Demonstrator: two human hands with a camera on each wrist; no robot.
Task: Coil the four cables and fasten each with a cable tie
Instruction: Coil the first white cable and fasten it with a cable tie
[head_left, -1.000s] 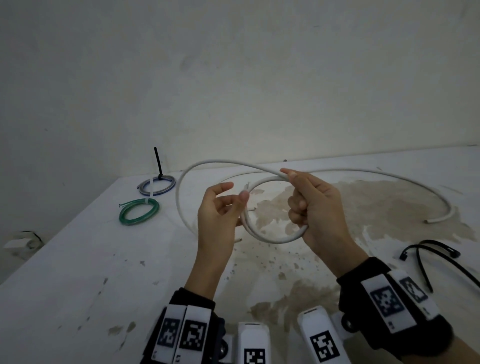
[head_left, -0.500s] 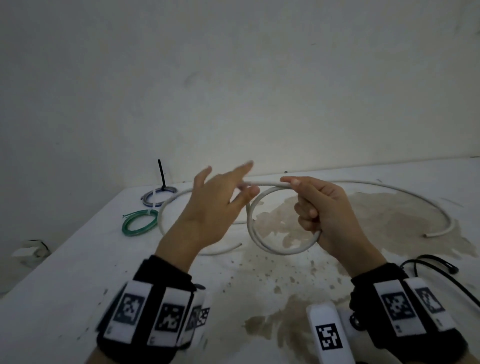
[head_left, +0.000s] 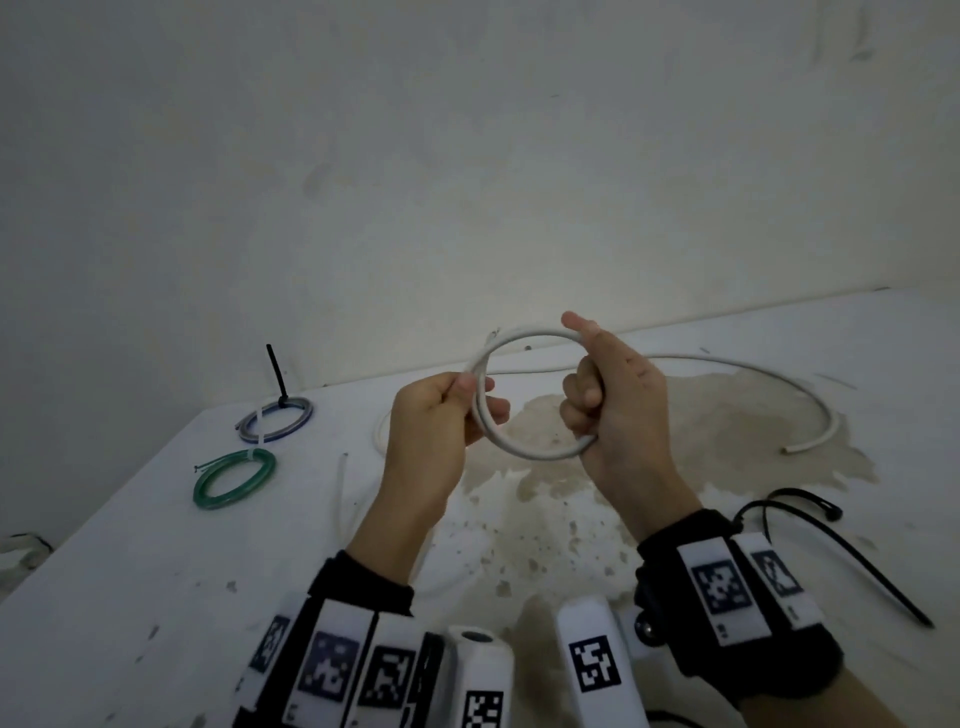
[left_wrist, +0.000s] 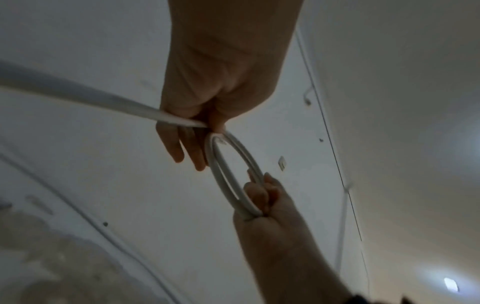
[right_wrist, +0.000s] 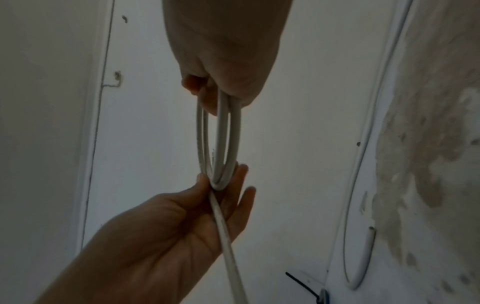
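Note:
A thick white cable (head_left: 524, 453) is wound into a small upright coil held above the table. My right hand (head_left: 587, 364) grips the coil's right side, thumb on top and fingers curled through the ring. My left hand (head_left: 480, 402) pinches the left side between thumb and fingers. The right wrist view shows two turns of the coil (right_wrist: 223, 133) side by side, with the loose tail (right_wrist: 227, 236) running down across my left palm. The rest of the cable (head_left: 753, 371) lies in an arc on the table, ending at the right. Two tied coils, green (head_left: 234, 478) and blue-grey (head_left: 275, 421), lie far left.
A black cable (head_left: 779, 512) and a long black cable tie (head_left: 857, 566) lie at the right of the stained white table (head_left: 130, 571). A thin pale tie (head_left: 342, 488) lies left of my left forearm. The wall stands close behind the table.
My left hand, spread open half a second ago, now pinches the coil's left side. A further turn of cable has come onto the coil, which sits higher. The right hand kept its grip.

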